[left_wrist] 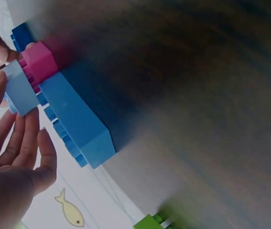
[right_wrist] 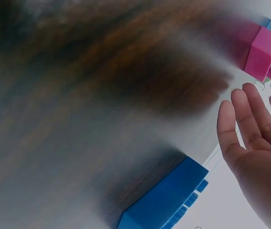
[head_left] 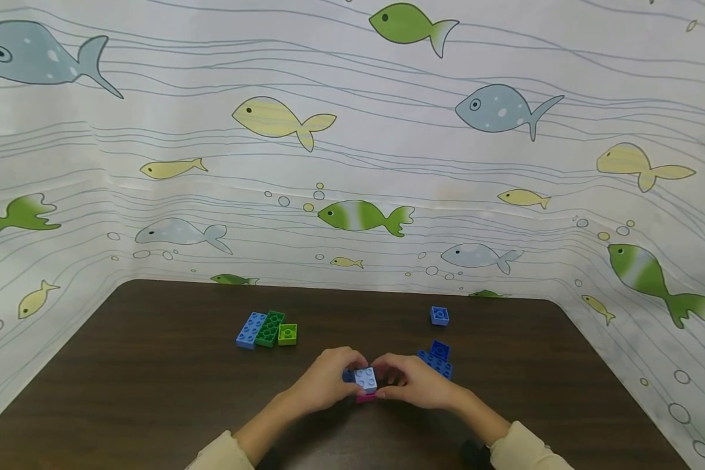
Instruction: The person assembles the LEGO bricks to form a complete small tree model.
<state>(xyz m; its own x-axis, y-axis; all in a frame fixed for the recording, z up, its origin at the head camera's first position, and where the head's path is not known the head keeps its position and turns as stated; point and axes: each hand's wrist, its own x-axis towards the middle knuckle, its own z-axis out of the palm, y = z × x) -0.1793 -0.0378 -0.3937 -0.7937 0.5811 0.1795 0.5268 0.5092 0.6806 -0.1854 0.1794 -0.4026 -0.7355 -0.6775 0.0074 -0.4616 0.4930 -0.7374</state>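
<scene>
A light blue brick (head_left: 365, 378) sits over a pink brick (head_left: 367, 397) and a long blue brick (left_wrist: 78, 121) in front of me. Its near and far sides lie between the thumb and fingers of my left hand (head_left: 328, 382), which grips it. From the other side my right hand (head_left: 420, 384) holds the light blue brick's right end, thumb tip in front and index tip behind. In the right wrist view the other fingers (right_wrist: 254, 117) of that hand stand apart from the bricks. My left hand hides most of the long blue brick in the head view.
Blue (head_left: 250, 330), dark green (head_left: 270, 328) and lime green (head_left: 288, 334) bricks lie at the back left of the dark table (head_left: 153, 391). Dark blue bricks (head_left: 436, 362) lie just beyond my right hand, with a small blue brick (head_left: 439, 316) farther back. Fish-print sheeting (head_left: 352, 163) surrounds the table.
</scene>
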